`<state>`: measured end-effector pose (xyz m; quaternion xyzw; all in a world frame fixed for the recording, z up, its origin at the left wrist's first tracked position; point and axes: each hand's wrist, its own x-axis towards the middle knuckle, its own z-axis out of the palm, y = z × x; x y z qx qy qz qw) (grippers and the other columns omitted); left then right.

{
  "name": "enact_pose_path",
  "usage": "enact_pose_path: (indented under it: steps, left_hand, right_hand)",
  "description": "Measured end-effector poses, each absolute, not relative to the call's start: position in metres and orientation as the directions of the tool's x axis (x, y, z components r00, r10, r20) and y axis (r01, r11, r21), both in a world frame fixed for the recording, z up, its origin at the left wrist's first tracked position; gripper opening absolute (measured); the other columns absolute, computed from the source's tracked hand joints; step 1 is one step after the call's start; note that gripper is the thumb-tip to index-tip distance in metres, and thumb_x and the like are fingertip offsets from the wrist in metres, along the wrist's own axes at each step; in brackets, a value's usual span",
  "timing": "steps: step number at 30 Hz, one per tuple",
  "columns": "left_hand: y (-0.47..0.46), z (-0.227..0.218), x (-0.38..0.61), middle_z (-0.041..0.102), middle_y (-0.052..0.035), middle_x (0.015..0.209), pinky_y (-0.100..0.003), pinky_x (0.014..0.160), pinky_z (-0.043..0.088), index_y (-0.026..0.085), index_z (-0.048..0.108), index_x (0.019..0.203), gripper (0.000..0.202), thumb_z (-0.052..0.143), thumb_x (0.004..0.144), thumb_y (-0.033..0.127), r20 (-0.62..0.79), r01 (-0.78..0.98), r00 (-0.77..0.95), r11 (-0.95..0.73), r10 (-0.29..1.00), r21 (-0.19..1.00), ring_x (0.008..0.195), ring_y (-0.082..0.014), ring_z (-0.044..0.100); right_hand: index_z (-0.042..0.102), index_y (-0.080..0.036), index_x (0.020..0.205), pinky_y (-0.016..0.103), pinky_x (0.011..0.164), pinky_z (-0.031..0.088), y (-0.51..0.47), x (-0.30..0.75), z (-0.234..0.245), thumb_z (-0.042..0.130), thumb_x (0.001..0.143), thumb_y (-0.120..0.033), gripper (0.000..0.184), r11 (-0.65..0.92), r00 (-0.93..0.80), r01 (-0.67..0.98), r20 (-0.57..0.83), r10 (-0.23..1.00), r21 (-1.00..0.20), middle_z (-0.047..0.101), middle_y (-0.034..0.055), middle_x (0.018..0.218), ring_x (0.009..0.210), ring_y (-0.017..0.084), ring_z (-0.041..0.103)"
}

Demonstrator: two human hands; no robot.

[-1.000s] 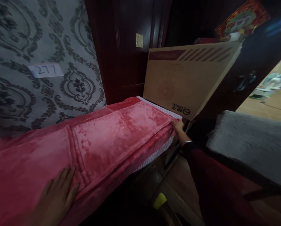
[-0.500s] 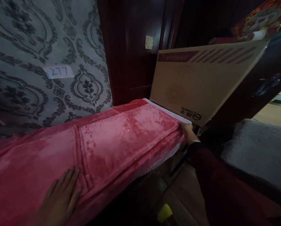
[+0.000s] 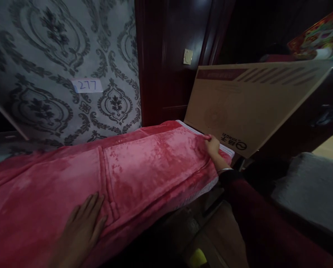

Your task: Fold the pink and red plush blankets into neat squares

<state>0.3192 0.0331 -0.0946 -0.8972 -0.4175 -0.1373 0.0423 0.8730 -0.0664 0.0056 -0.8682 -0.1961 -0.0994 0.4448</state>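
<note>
A pink plush blanket lies folded over a long, narrow surface. A striped white cloth shows beneath it at the far end and along the near side. My left hand rests flat on the blanket, fingers stretched out, beside a raised seam that runs across it. At the far end, my right hand pinches the blanket's edge between thumb and fingers. A bracelet circles the right wrist below a dark red sleeve.
A large cardboard box leans just beyond the blanket's far end. Patterned wallpaper with a paper label reading 277 borders the far side, next to a dark red wooden panel. A grey fluffy seat stands at the right.
My right hand has shifted from the near corner inward along the blanket's end edge, and the edge is lifted slightly. The left hand stays on the blanket. The view has turned a little left.
</note>
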Motion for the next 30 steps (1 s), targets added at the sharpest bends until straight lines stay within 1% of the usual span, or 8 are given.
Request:
enact_pose_path:
  steps: [2, 5, 9, 12, 16, 21, 26, 30]
  left_hand:
    - [0.032, -0.096, 0.319, 0.056, -0.0157, 0.148, -0.051, 0.118, 0.033, 0.010, 0.062, 0.140, 0.069, 0.025, 0.092, 0.044, 0.291, 0.759, 0.616, -0.651, 0.732, 0.032, 0.139, -0.0315, 0.051]
    - [0.032, -0.097, 0.319, 0.056, -0.0164, 0.149, -0.052, 0.118, 0.033, 0.010, 0.061, 0.141, 0.068, 0.027, 0.093, 0.044, 0.302, 0.753, 0.623, -0.658, 0.721, 0.017, 0.140, -0.0322, 0.050]
    - [0.031, -0.097, 0.319, 0.055, -0.0165, 0.149, -0.052, 0.117, 0.033, 0.011, 0.061, 0.141, 0.066, 0.028, 0.094, 0.043, 0.310, 0.745, 0.632, -0.667, 0.710, 0.010, 0.141, -0.0322, 0.049]
    - [0.030, -0.097, 0.320, 0.056, -0.0164, 0.149, -0.052, 0.118, 0.032, 0.011, 0.061, 0.142, 0.065, 0.030, 0.094, 0.044, 0.316, 0.739, 0.634, -0.673, 0.706, 0.021, 0.141, -0.0322, 0.049]
    - [0.029, -0.097, 0.323, 0.055, -0.0162, 0.150, -0.054, 0.118, 0.032, 0.011, 0.060, 0.142, 0.064, 0.032, 0.094, 0.044, 0.309, 0.748, 0.623, -0.663, 0.719, 0.037, 0.141, -0.0327, 0.049]
    - [0.027, -0.090, 0.322, 0.055, -0.0176, 0.149, -0.055, 0.117, 0.036, 0.012, 0.062, 0.139, 0.062, 0.035, 0.095, 0.045, 0.308, 0.740, 0.614, -0.666, 0.727, 0.099, 0.141, -0.0334, 0.050]
    - [0.019, -0.051, 0.325, 0.064, -0.0099, 0.141, -0.048, 0.116, 0.043, 0.021, 0.069, 0.131, 0.057, 0.044, 0.093, 0.055, 0.328, 0.607, 0.589, -0.673, 0.738, 0.423, 0.134, -0.0311, 0.057]
    - [0.024, -0.005, 0.357, 0.066, -0.0109, 0.138, -0.045, 0.109, 0.050, 0.022, 0.067, 0.131, 0.065, 0.063, 0.082, 0.065, 0.087, 0.384, 0.613, -0.393, 0.785, 0.836, 0.127, -0.0332, 0.062]
  right_hand:
    - [0.071, -0.016, 0.115, 0.030, 0.087, 0.049, -0.047, 0.844, 0.011, 0.056, 0.089, -0.015, 0.030, -0.464, 0.821, 0.567, 0.422, 0.383, -0.681, 0.074, 0.0105, 0.107, 0.099, 0.024, 0.067]
    - [0.069, -0.015, 0.108, 0.031, 0.083, 0.050, -0.032, 0.788, 0.005, 0.053, 0.086, -0.013, 0.027, -0.232, 0.528, 0.825, 0.554, 0.644, -0.516, 0.075, 0.0105, 0.099, 0.091, 0.024, 0.068]
    - [0.066, -0.020, 0.101, 0.034, 0.083, 0.052, -0.046, 0.718, -0.032, 0.050, 0.084, -0.011, 0.025, 0.069, 0.169, 0.932, 0.598, 0.784, -0.355, 0.072, 0.0085, 0.098, 0.091, 0.024, 0.067]
    - [0.064, -0.022, 0.101, 0.035, 0.082, 0.053, -0.065, 0.689, -0.063, 0.048, 0.082, -0.009, 0.028, 0.150, 0.073, 0.931, 0.574, 0.816, -0.332, 0.071, 0.0070, 0.096, 0.091, 0.024, 0.066]
    - [0.063, -0.022, 0.102, 0.036, 0.081, 0.054, -0.073, 0.682, -0.080, 0.045, 0.081, -0.008, 0.031, 0.164, 0.085, 0.916, 0.577, 0.812, -0.365, 0.071, 0.0065, 0.095, 0.090, 0.024, 0.067]
    - [0.059, -0.021, 0.088, 0.029, 0.064, 0.048, -0.064, 0.692, -0.054, 0.046, 0.088, -0.024, 0.013, 0.221, 0.254, 0.833, 0.707, 0.660, -0.506, 0.064, 0.0012, 0.074, 0.068, 0.019, 0.060]
    - [0.060, -0.021, 0.090, 0.026, 0.063, 0.045, -0.076, 0.685, -0.042, 0.051, 0.090, -0.028, 0.011, 0.279, 0.285, 0.802, 0.749, 0.599, -0.529, 0.063, -0.0006, 0.075, 0.066, 0.016, 0.058]
    - [0.063, -0.022, 0.092, 0.027, 0.064, 0.049, -0.091, 0.674, -0.071, 0.049, 0.086, -0.019, 0.015, 0.323, 0.170, 0.794, 0.698, 0.696, -0.515, 0.067, 0.0010, 0.077, 0.068, 0.017, 0.062]
